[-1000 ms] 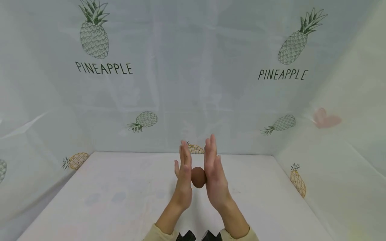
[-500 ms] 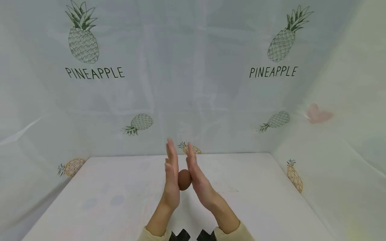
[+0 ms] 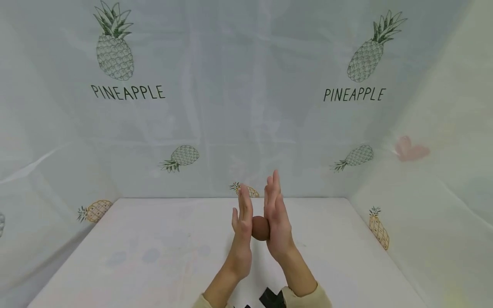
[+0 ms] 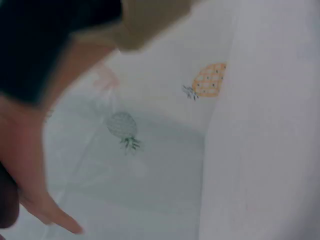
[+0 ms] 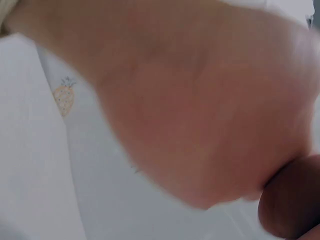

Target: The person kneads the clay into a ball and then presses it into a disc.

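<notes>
A matte brown ball, like a lump of clay point(image 3: 260, 229), sits pressed between two upright palms in the head view. My left hand point(image 3: 242, 233) lies flat along its left side, fingers straight and pointing up and forward. On its other side, my right hand point(image 3: 278, 224) faces it with straight fingers reaching a little farther forward. In the left wrist view the ball point(image 4: 7, 202) shows only at the lower left edge. The right wrist view has the ball point(image 5: 287, 200) at lower right, against the palm, partly cut off.
Both hands are over a white tabletop point(image 3: 173, 256). A pale sheet printed with pineapples point(image 3: 231, 107) hangs behind the table and along both sides. Black wrist straps point(image 3: 272, 298) and cream sleeves point(image 3: 308, 298) show at the bottom.
The palms slide against each other: the right hand led, then the left half a second ago, now the right again. The ball stays between them and shifts sideways with the hands.
</notes>
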### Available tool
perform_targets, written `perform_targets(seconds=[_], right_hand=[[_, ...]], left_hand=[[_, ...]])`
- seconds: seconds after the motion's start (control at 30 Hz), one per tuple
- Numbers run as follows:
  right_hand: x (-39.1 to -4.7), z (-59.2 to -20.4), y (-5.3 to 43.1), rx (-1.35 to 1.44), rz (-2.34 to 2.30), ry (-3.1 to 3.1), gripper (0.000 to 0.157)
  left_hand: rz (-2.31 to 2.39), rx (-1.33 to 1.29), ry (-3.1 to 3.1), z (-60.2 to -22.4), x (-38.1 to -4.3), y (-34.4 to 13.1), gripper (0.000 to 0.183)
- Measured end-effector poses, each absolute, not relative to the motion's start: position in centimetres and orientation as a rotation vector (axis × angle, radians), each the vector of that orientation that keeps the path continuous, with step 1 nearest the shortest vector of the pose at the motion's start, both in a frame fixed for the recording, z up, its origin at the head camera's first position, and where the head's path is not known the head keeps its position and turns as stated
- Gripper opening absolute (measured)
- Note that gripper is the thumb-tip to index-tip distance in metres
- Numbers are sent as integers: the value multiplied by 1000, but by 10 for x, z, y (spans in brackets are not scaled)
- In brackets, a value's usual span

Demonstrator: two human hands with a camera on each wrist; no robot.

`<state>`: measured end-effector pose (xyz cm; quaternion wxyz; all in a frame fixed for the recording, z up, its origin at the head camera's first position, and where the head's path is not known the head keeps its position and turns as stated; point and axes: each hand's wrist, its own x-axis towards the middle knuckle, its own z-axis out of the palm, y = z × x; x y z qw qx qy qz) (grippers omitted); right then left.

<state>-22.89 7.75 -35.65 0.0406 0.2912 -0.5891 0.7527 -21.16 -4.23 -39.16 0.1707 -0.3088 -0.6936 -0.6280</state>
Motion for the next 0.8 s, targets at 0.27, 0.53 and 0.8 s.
perform_targets(seconds=[0.27, 0.53, 0.8], right_hand=[[-236, -371, 56, 977, 2297, -2056, 59], [-216, -358, 54, 1175, 2301, -1952, 60], [-224, -352, 79, 976, 2331, -1842, 61]], left_hand=[[-1850, -763, -1874, -383, -215, -65, 72], [-1873, -619, -1877, -390, -231, -73, 71], [-1792, -789, -1954, -396, -218, -44, 68]])
